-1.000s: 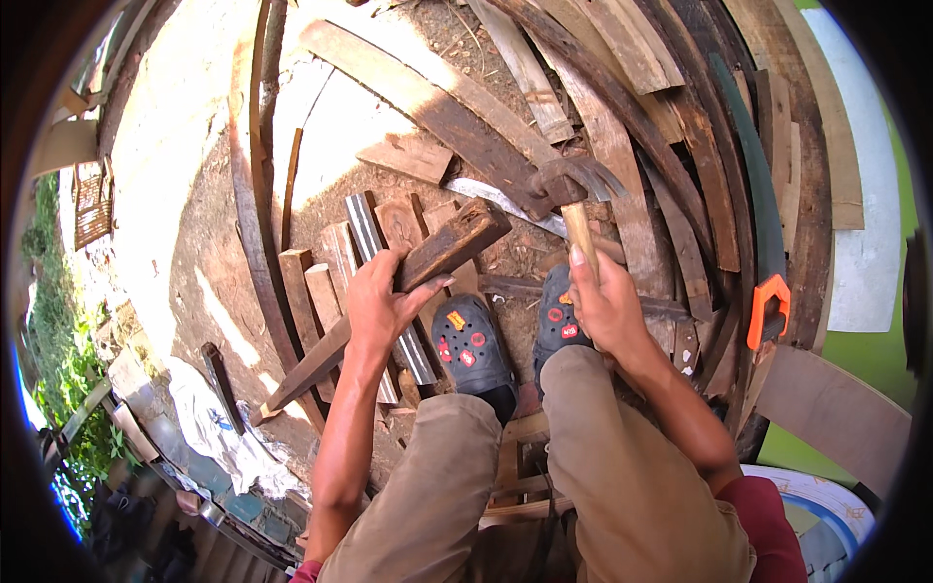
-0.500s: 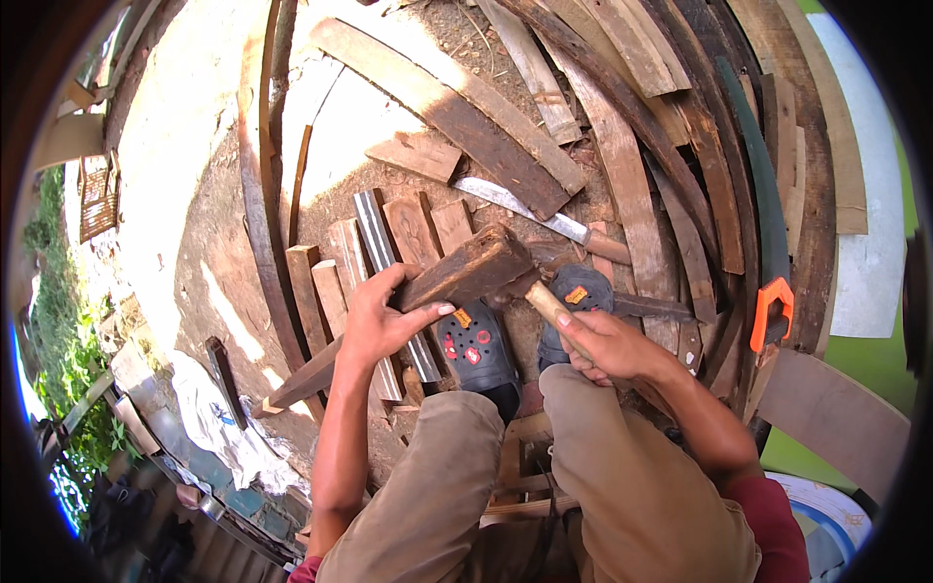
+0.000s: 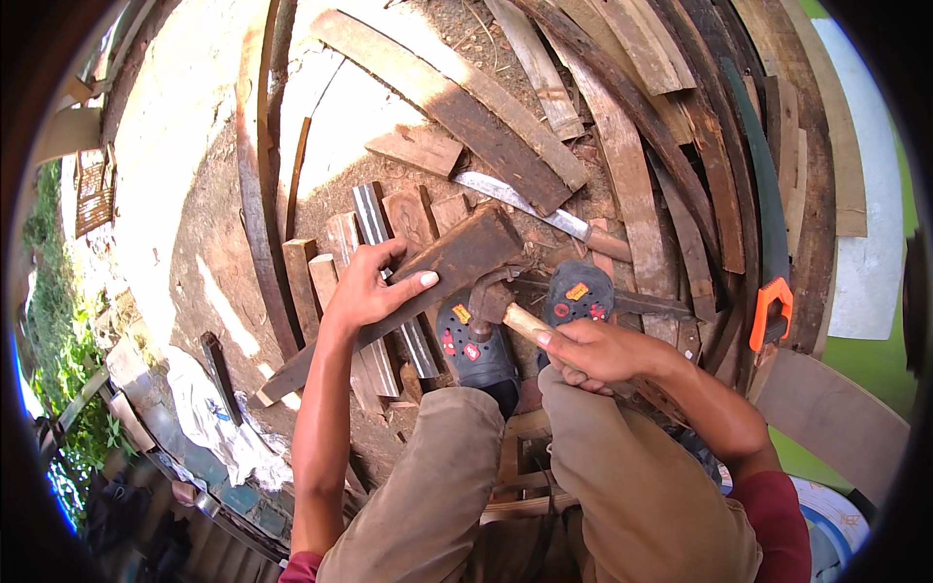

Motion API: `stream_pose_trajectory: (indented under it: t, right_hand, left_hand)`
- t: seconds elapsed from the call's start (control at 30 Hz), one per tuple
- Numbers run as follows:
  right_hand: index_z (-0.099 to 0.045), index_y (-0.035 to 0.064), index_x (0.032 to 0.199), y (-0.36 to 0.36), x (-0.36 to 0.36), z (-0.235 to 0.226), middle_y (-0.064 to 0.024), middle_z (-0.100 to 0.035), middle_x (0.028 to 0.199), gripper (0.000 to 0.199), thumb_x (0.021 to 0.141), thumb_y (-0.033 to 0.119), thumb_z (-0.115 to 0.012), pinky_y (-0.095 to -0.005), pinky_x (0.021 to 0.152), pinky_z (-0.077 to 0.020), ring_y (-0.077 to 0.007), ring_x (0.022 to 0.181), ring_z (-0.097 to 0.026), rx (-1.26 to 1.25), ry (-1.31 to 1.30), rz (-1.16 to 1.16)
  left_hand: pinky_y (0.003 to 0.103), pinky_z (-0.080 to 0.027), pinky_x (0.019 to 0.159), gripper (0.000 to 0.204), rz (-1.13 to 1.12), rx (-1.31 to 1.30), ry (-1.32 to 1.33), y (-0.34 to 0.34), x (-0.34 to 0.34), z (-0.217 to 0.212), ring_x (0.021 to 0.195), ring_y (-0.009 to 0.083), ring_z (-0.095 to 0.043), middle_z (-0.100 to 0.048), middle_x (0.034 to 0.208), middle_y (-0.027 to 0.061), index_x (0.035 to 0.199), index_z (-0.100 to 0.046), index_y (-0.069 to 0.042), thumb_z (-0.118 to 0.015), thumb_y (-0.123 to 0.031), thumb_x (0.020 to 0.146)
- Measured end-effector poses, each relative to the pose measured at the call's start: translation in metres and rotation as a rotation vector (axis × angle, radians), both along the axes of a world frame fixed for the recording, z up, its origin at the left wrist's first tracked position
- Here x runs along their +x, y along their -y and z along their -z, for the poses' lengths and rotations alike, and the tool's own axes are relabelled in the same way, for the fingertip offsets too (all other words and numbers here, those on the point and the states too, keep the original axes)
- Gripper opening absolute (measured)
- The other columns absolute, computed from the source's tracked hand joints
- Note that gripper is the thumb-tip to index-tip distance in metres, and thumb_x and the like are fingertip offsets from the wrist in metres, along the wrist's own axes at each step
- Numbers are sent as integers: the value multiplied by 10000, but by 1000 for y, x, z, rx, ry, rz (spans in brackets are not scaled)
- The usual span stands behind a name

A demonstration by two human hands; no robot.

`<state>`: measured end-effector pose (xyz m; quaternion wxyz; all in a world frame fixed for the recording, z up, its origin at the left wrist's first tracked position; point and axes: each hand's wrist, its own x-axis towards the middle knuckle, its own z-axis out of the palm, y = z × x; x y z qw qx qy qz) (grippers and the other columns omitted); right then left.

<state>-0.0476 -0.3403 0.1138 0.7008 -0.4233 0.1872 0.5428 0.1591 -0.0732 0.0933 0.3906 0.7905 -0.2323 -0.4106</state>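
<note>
My left hand is closed around a long dark wooden beam, which slants across in front of my knees. Its thick end points up and right, while the thinner end reaches down to the left. In my right hand is the pale wooden handle of a claw hammer. The dark metal head sits just below the beam's thick end, over my left shoe; whether it touches the beam I cannot tell.
Beyond the beam lies a large knife with a wooden handle. Short wood blocks and a striped bar lie to the left. At right are stacked planks and a handsaw with an orange handle. Dark clogs cover my feet.
The hammer has come down and away from the beam's thick end, so its head now shows fully. The beam has turned and shifted slightly left with my left hand.
</note>
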Motion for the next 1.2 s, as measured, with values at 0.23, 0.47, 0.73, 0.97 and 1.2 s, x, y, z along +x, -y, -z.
stream_pose_trajectory:
  t: [0.23, 0.47, 0.73, 0.97, 1.2]
  right_hand:
    - [-437, 59, 795, -3, 6, 0, 7, -429, 593, 510, 1097, 460, -347, -278, 418, -344, -86, 464, -386, -89, 40, -53]
    - [-450, 61, 813, -5, 10, 2, 6, -438, 583, 508, 1090, 477, -360, -281, 420, -357, -86, 460, -401, -106, 31, -106]
    - [-451, 64, 858, -8, 0, 2, 2, -445, 616, 456, 1094, 447, -373, -266, 409, -347, -80, 470, -406, -29, -14, 36]
    - [-451, 62, 857, -7, 12, 7, -6, -435, 641, 458, 1096, 442, -365, -260, 398, -345, -77, 472, -396, 51, -8, 25]
    - [-458, 59, 866, -11, 8, 0, -2, -429, 656, 467, 1093, 456, -365, -252, 402, -354, -77, 471, -394, 34, -105, 156]
  left_hand:
    - [325, -447, 626, 424, 39, 56, -1, -7, 4, 7, 668, 122, -532, -603, 689, 83, 900, -670, 27, -800, -367, 810]
    - [332, -425, 606, 430, -1, 12, -4, 4, 1, 3, 662, 126, -519, -601, 690, 83, 931, -686, 27, -793, -371, 811]
    - [324, -436, 625, 450, -22, 34, 16, 4, 12, 11, 682, 118, -536, -609, 695, 73, 919, -689, 37, -781, -395, 830]
    - [324, -435, 622, 469, -23, 36, 39, 1, 15, 14, 682, 120, -539, -609, 700, 76, 921, -689, 38, -779, -413, 832]
    - [337, -386, 589, 492, -23, 82, 67, -5, 24, 27, 654, 120, -463, -535, 660, 56, 852, -647, 28, -766, -449, 839]
